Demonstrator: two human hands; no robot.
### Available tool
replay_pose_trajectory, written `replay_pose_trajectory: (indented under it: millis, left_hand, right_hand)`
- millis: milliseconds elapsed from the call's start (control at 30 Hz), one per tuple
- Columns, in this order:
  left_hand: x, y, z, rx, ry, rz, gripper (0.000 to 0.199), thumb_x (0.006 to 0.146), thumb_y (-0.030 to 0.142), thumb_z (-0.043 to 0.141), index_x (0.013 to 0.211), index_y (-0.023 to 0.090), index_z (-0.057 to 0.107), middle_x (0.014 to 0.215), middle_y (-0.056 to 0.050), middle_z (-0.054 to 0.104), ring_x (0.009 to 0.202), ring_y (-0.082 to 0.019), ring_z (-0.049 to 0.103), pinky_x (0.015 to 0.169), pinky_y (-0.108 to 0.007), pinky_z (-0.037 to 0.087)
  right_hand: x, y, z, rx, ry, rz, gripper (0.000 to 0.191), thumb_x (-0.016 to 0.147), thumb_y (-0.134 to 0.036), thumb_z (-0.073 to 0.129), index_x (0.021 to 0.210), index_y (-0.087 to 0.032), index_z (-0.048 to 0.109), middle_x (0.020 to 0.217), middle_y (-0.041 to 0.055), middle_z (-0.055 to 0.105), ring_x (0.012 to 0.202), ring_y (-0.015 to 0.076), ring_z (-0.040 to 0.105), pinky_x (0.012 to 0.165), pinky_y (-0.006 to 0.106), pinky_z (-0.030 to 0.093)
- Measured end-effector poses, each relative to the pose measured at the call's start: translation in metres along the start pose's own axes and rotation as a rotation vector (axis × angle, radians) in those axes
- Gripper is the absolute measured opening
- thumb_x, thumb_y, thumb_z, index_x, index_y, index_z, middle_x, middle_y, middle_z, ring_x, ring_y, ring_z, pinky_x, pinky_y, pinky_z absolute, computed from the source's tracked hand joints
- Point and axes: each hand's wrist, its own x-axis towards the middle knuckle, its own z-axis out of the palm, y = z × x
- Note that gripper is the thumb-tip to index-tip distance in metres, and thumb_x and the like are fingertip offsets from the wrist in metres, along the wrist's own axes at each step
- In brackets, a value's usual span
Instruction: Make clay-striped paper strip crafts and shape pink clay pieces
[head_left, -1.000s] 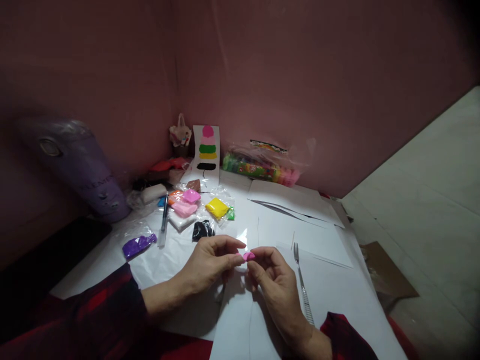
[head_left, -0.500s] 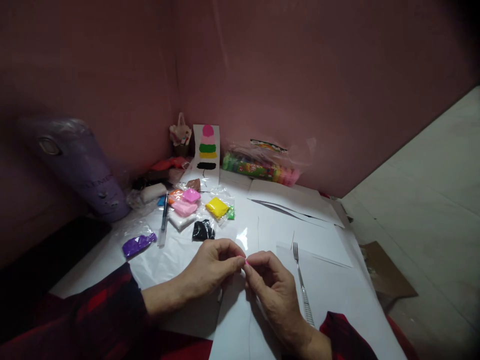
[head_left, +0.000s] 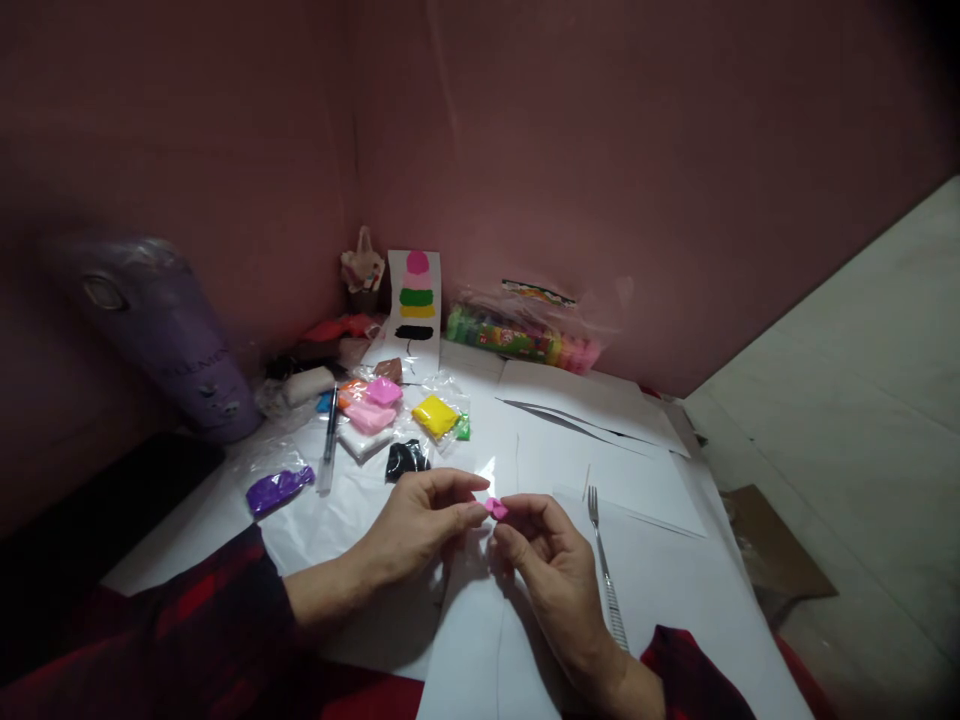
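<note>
A small folded piece of pink modelling clay [head_left: 496,508] is held between my two hands above the white paper. My left hand [head_left: 420,525] touches its left side with the thumb, the forefinger raised a little over it. On the other side, my right hand [head_left: 555,565] has forefinger and thumb at the clay's right edge, the other fingers curled. A metal fork [head_left: 602,560] lies just right of my right hand, with a toothpick [head_left: 586,482] by its tines. Beyond my left hand lies a packet of black clay [head_left: 407,460].
Clay packets in purple [head_left: 280,490], yellow [head_left: 435,415] and pink [head_left: 367,415] lie left of centre, beside a pen [head_left: 328,440]. A colour-swatch card [head_left: 415,300] leans on the wall near a bag of colourful clay sticks [head_left: 525,338]. A purple bottle [head_left: 180,350] stands left.
My fingers have loosened and parted slightly, so more of the pink clay shows between them. My left forefinger has lifted. Objects on the table stay put.
</note>
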Motion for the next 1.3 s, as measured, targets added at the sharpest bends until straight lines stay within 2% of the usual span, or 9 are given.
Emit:
replay_pose_trajectory:
  millis: [133,267,400,700,867,1000,1133,1300]
  left_hand:
    - [-0.002,-0.002,0.001,0.037,-0.094,-0.033,0.028,0.069,0.032,0.076,0.086,0.011,0.068,0.064,0.001,0.061,0.049,-0.006,0.05,0.045,-0.018,0.038]
    - [-0.003,0.0,0.002,0.065,-0.112,-0.039,0.029,0.068,0.036,0.076,0.076,0.011,0.064,0.051,0.004,0.055,0.042,-0.007,0.047,0.041,-0.018,0.037]
    - [-0.005,0.002,0.003,0.082,-0.143,-0.063,0.032,0.069,0.04,0.074,0.078,0.011,0.063,0.046,0.004,0.053,0.038,-0.008,0.047,0.038,-0.019,0.038]
    - [-0.003,-0.002,0.001,0.036,-0.159,-0.067,0.034,0.072,0.042,0.072,0.083,0.011,0.064,0.054,0.002,0.059,0.042,-0.008,0.053,0.04,-0.019,0.042]
    - [-0.002,0.0,0.001,0.049,-0.151,-0.057,0.031,0.069,0.037,0.074,0.08,0.011,0.063,0.053,0.002,0.058,0.043,-0.008,0.052,0.042,-0.019,0.041]
    - [-0.002,0.0,0.002,0.052,-0.161,-0.054,0.035,0.066,0.039,0.076,0.081,0.011,0.061,0.06,0.002,0.059,0.044,-0.009,0.053,0.043,-0.021,0.042]
    - [-0.003,0.0,0.003,0.102,-0.16,-0.056,0.026,0.07,0.034,0.072,0.077,0.012,0.059,0.056,0.002,0.058,0.045,-0.007,0.05,0.043,-0.019,0.038]
    - [-0.003,0.0,0.003,0.125,-0.057,0.043,0.017,0.073,0.028,0.069,0.074,0.014,0.059,0.057,0.004,0.055,0.045,-0.007,0.048,0.042,-0.018,0.036]
  right_hand:
    - [-0.004,0.0,-0.001,-0.037,-0.097,-0.072,0.013,0.079,-0.023,0.071,0.09,-0.019,0.065,0.083,0.0024,0.069,0.076,0.0155,0.064,0.066,0.025,0.052]
    - [-0.008,0.003,-0.003,-0.089,-0.121,-0.072,0.01,0.083,-0.023,0.068,0.091,-0.02,0.064,0.077,0.0005,0.068,0.069,0.0148,0.063,0.058,0.024,0.049]
    - [-0.009,0.005,-0.005,-0.17,-0.123,-0.092,0.006,0.085,-0.024,0.066,0.088,-0.02,0.062,0.077,0.0012,0.067,0.07,0.0158,0.063,0.063,0.027,0.049]
    - [-0.007,0.006,-0.005,-0.234,-0.121,-0.219,0.002,0.088,-0.022,0.061,0.088,-0.021,0.062,0.082,0.0022,0.062,0.073,0.0161,0.06,0.066,0.028,0.048]
    - [-0.011,0.007,-0.007,-0.197,-0.12,-0.111,0.008,0.088,-0.024,0.062,0.096,-0.022,0.06,0.081,0.0014,0.065,0.073,0.0167,0.062,0.065,0.028,0.049]
    - [-0.009,0.006,-0.007,-0.25,-0.096,-0.134,0.006,0.088,-0.026,0.062,0.088,-0.021,0.062,0.081,0.0019,0.064,0.073,0.0161,0.06,0.066,0.028,0.048]
    - [-0.007,0.005,-0.004,-0.226,-0.074,-0.072,0.011,0.087,-0.031,0.063,0.087,-0.02,0.062,0.071,-0.0006,0.061,0.06,0.0122,0.054,0.054,0.024,0.045]
    - [-0.006,0.002,-0.001,-0.134,0.004,0.016,0.02,0.084,-0.037,0.067,0.082,-0.018,0.059,0.058,-0.0038,0.055,0.048,0.0087,0.049,0.044,0.02,0.041]
